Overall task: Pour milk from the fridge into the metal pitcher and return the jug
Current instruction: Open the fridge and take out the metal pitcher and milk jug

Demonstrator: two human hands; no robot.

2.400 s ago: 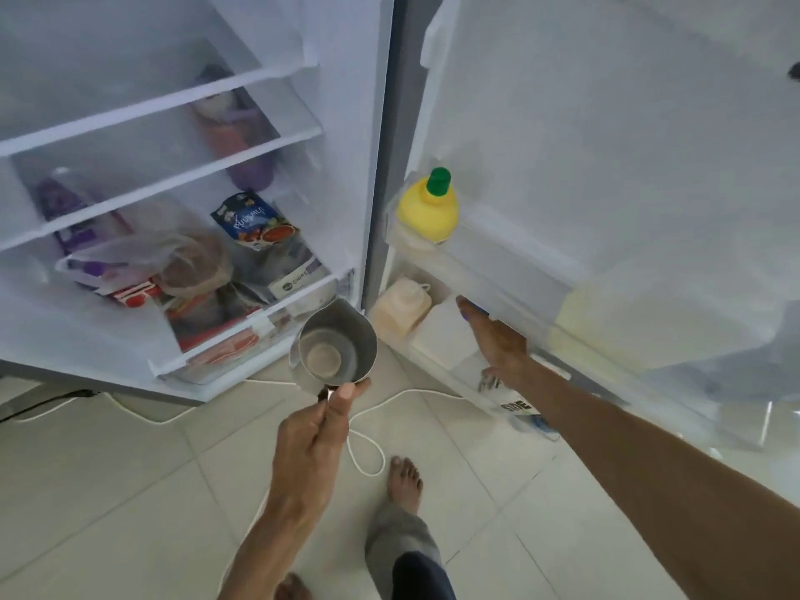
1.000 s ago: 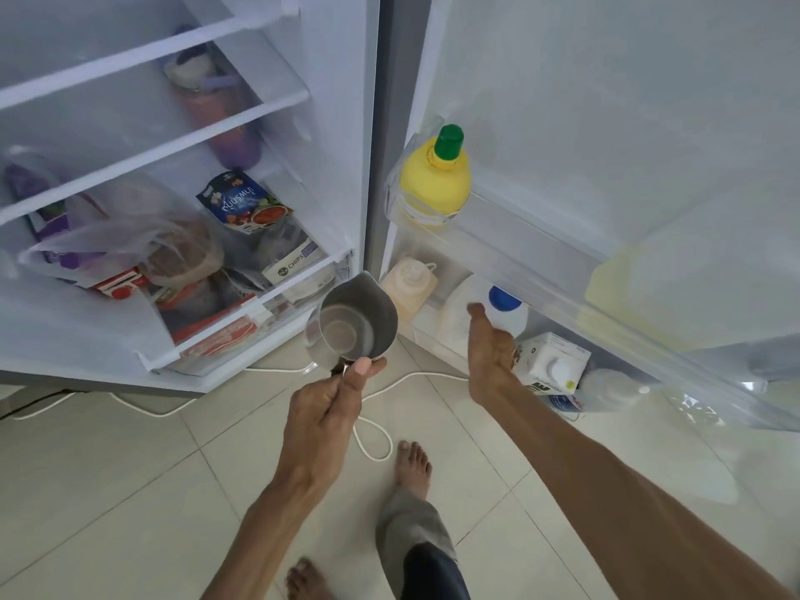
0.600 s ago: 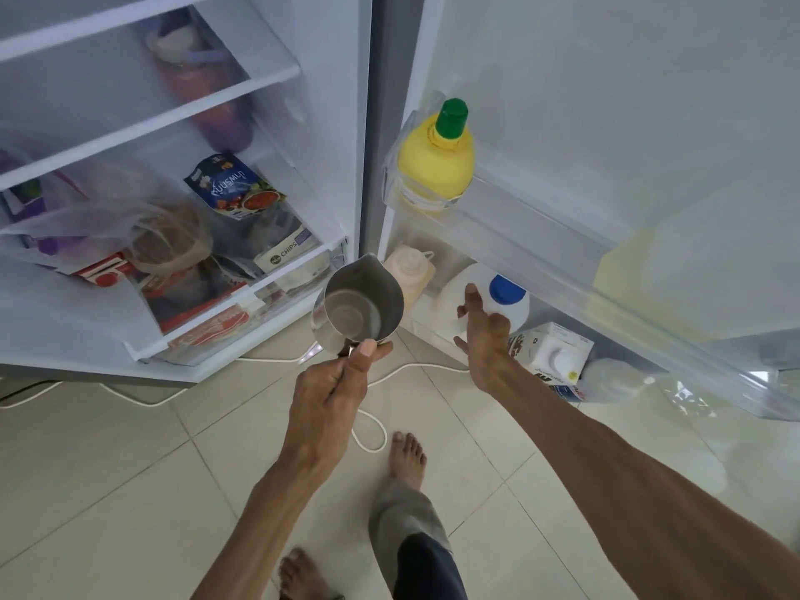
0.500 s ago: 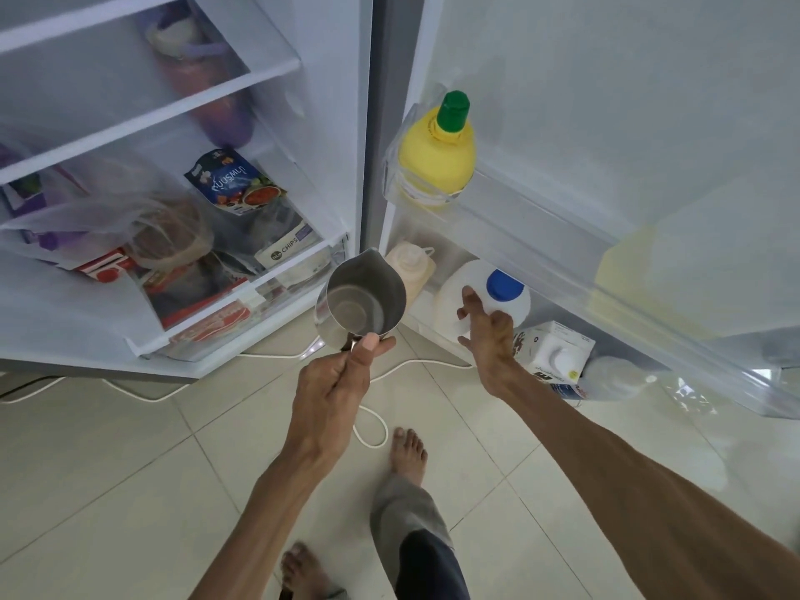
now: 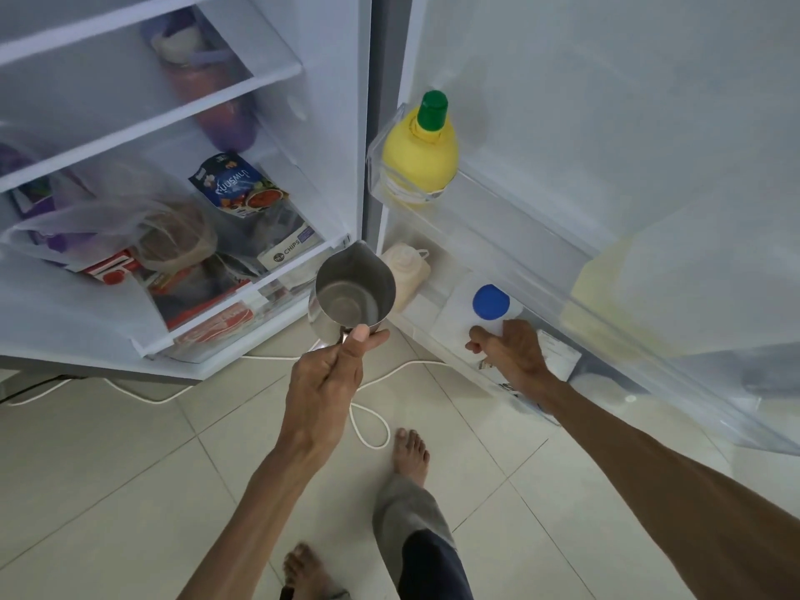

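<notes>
The fridge stands open in front of me. My left hand [image 5: 325, 378] holds the metal pitcher [image 5: 353, 294] by its handle, upright, with nothing inside it, in front of the fridge's lower edge. The white milk jug [image 5: 465, 313] with a blue cap [image 5: 490, 300] stands in the bottom door shelf [image 5: 437, 339]. My right hand [image 5: 511, 355] is curled around the jug's near side, just below the cap. The jug's lower body is hidden behind the shelf wall and my hand.
A yellow bottle with a green cap [image 5: 422, 153] sits in the upper door shelf. A pale squeeze bottle [image 5: 407, 270] and a white carton [image 5: 558, 355] flank the jug. Food packets fill the fridge's lower shelf [image 5: 242, 253]. A white cable [image 5: 368, 420] lies on the tiled floor by my bare feet.
My right hand moved from the door shelf's edge to the jug and closed around it below the cap. The pitcher has stayed about where it was.
</notes>
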